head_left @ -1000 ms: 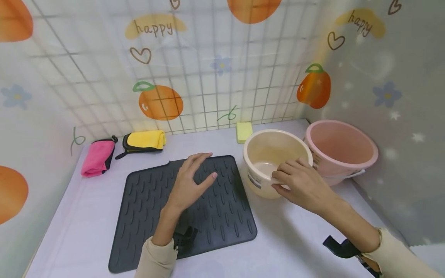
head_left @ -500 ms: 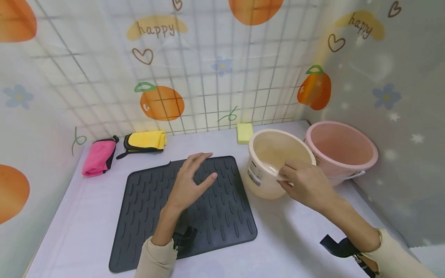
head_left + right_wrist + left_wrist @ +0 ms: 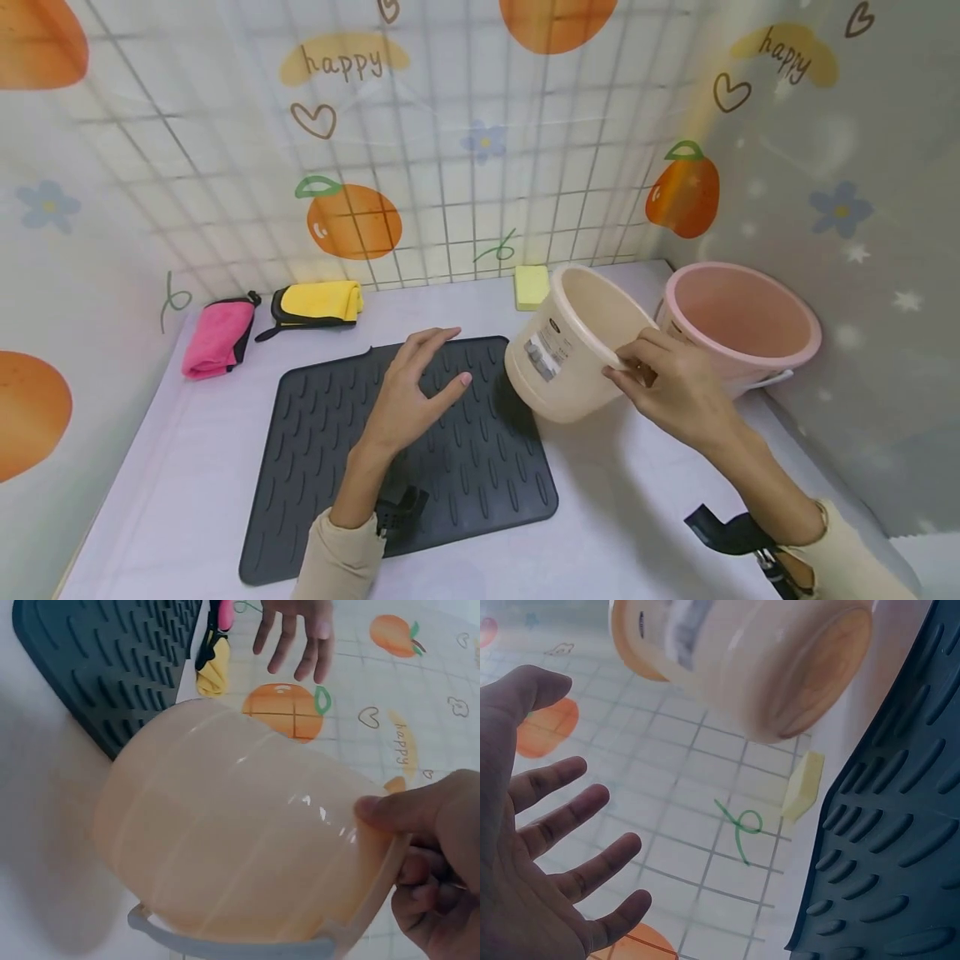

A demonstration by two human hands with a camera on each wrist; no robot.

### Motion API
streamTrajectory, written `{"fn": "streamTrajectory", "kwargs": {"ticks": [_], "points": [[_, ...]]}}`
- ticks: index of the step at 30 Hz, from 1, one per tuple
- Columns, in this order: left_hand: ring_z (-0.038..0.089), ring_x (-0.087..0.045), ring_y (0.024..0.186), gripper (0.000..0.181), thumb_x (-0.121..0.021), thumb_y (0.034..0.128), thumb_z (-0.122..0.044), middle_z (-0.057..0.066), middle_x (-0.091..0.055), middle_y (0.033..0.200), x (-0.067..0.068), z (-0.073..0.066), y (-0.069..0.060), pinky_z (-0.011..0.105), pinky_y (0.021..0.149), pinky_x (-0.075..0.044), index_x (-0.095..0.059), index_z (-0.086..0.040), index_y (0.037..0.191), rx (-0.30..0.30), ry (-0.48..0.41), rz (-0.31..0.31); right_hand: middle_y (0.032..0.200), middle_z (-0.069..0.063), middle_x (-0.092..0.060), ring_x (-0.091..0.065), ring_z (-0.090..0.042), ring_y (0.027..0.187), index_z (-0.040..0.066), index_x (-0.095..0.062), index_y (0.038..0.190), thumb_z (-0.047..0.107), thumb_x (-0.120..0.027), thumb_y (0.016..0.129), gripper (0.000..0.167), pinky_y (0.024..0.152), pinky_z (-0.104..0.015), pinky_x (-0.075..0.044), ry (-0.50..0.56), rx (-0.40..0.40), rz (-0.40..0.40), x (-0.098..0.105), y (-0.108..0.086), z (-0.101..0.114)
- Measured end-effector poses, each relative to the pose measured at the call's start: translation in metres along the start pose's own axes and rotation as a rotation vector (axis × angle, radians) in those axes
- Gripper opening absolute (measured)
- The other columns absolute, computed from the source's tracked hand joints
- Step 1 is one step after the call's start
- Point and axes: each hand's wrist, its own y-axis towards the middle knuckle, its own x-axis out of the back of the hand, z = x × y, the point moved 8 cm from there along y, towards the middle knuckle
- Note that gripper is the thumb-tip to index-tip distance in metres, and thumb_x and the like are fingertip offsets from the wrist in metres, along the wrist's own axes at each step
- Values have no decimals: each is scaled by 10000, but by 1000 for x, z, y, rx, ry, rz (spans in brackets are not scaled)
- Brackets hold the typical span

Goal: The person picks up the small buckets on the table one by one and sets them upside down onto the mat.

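My right hand (image 3: 675, 379) pinches the rim of a cream plastic bucket (image 3: 577, 362), thumb outside and fingers inside. The bucket tilts with its mouth toward the right and its label facing me. Its base appears lifted off the table in the left wrist view, beside the right edge of a dark grey ridged mat (image 3: 360, 492). In the right wrist view the bucket's grey handle (image 3: 232, 947) hangs along its side. My left hand (image 3: 408, 400) hovers over the mat with fingers spread and holds nothing.
A pink bucket (image 3: 738, 312) stands at the back right, close to my right hand. A pale yellow sponge (image 3: 532, 287) lies by the back wall. Folded yellow (image 3: 318, 302) and pink (image 3: 219, 337) cloths lie at the back left.
My right hand has raised and tipped the cream bucket, swinging its base left toward the mat. The label has turned more into view. My left hand stays in place.
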Motion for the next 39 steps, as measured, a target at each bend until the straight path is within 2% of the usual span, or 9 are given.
{"fn": "streamTrajectory", "kwargs": {"ticks": [5, 13, 20, 28, 30, 35, 39], "points": [[203, -426, 1334, 625, -704, 921, -410, -51, -428, 1468, -1, 0, 0, 592, 1021, -392, -476, -301, 1492, -6, -11, 5, 724, 50, -514, -443, -84, 651, 78, -719, 850, 9, -906, 672, 268, 555, -137, -331, 68, -48, -74, 8, -2, -4], [204, -400, 1368, 699, -718, 905, -412, -58, -375, 1507, -3, -2, -1, 621, 1034, -373, -420, -299, 1527, 1, -38, 33, 709, 39, -527, -430, -71, 619, 48, -745, 871, 2, -908, 671, 262, 514, -142, -328, 133, -149, -180, 12, -10, -11], [213, -391, 1375, 740, -731, 887, -394, -62, -347, 1530, -2, -4, 0, 646, 1038, -358, -387, -328, 1538, 13, -63, 36, 725, 15, -537, -445, -74, 597, 35, -767, 908, -30, -896, 688, 263, 519, -166, -351, 254, -256, -268, 11, -17, -14], [205, -309, 1420, 829, -752, 858, -416, -65, -255, 1574, -3, -6, 1, 675, 1046, -321, -319, -359, 1562, 2, -88, 43, 728, -121, -570, -465, -100, 611, -108, -721, 890, -197, -808, 689, 237, 522, -145, -364, 393, -342, -361, 16, -13, 1], [203, -288, 1432, 848, -753, 854, -422, -70, -230, 1584, -3, -6, 1, 677, 1053, -311, -301, -358, 1569, -3, -95, 46, 741, -137, -586, -475, -103, 617, -122, -719, 902, -207, -793, 701, 231, 527, -139, -385, 436, -371, -378, 15, -14, 0], [206, -244, 1452, 877, -746, 849, -472, -78, -184, 1604, -4, -7, 1, 684, 1064, -292, -268, -367, 1576, -14, -99, 56, 810, -80, -635, -517, -121, 642, -55, -753, 950, -105, -814, 760, 206, 542, -142, -455, 510, -477, -385, 0, -22, -17], [223, -213, 1466, 909, -727, 841, -542, -69, -154, 1617, -5, -8, 1, 693, 1065, -281, -230, -379, 1584, -19, -104, 66, 868, -76, -649, -578, -137, 680, -42, -754, 963, -59, -812, 791, 183, 587, -160, -514, 574, -503, -387, -9, -26, -21]]}}
